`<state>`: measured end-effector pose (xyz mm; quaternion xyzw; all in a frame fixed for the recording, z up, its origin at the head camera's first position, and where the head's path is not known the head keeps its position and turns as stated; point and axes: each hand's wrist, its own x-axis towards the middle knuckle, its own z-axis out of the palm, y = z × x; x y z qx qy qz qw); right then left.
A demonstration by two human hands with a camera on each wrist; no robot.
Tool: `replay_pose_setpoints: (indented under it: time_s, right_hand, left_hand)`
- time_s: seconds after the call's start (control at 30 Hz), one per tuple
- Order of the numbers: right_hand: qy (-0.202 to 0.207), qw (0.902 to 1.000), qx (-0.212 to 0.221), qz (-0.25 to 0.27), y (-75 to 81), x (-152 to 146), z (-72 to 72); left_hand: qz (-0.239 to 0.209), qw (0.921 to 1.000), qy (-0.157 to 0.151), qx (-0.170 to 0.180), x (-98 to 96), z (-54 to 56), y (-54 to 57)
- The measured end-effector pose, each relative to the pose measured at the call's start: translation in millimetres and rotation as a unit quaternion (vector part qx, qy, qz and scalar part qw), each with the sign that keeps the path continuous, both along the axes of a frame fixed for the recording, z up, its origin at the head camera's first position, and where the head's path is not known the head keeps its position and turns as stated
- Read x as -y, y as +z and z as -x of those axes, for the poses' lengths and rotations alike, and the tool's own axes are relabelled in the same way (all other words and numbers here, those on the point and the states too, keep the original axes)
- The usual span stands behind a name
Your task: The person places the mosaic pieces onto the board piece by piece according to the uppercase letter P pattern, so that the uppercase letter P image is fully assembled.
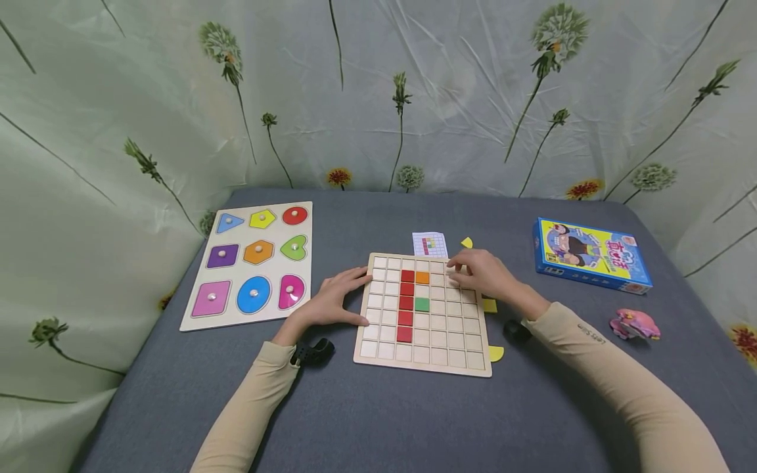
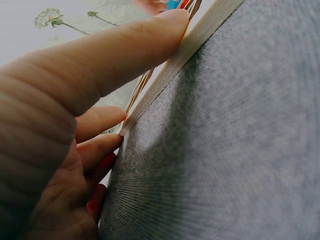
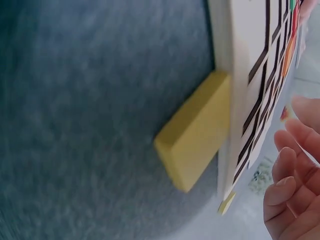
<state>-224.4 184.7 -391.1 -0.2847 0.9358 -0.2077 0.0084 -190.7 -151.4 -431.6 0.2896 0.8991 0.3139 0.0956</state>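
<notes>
A square wooden grid board [image 1: 422,369] lies in front of me. On it stands a column of several red tiles [image 1: 405,303], with an orange tile [image 1: 422,277] and a green tile [image 1: 422,304] to its right. My left hand [image 1: 334,300] rests at the board's left edge, thumb and fingertips touching the rim, as the left wrist view also shows. Over the upper right corner is my right hand [image 1: 486,274], its fingers loosely bent. No piece shows between those fingers in the right wrist view.
Yellow pieces [image 1: 495,354] poke out along the board's right side. Behind it lies a small printed card [image 1: 430,244]. A shape puzzle board [image 1: 244,316] is at the left; a blue and yellow box [image 1: 593,254] and a pink toy [image 1: 634,324] sit at the right.
</notes>
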Motion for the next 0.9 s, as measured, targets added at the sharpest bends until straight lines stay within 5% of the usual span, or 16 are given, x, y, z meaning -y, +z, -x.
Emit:
replay_pose_setpoints:
  time_s: [0.5, 0.9]
  right_hand:
    - [-0.057, 0.9979, -0.03, -0.006, -5.7, -21.8, 21.0]
    - [-0.113, 0.993, -0.01, -0.034, -3.1, -26.1, 40.4]
  left_hand:
    - [0.003, 1.0, -0.001, -0.001, 0.6, 0.2, -2.5]
    - [0.005, 1.0, -0.003, -0.005, 1.0, 0.4, -1.7]
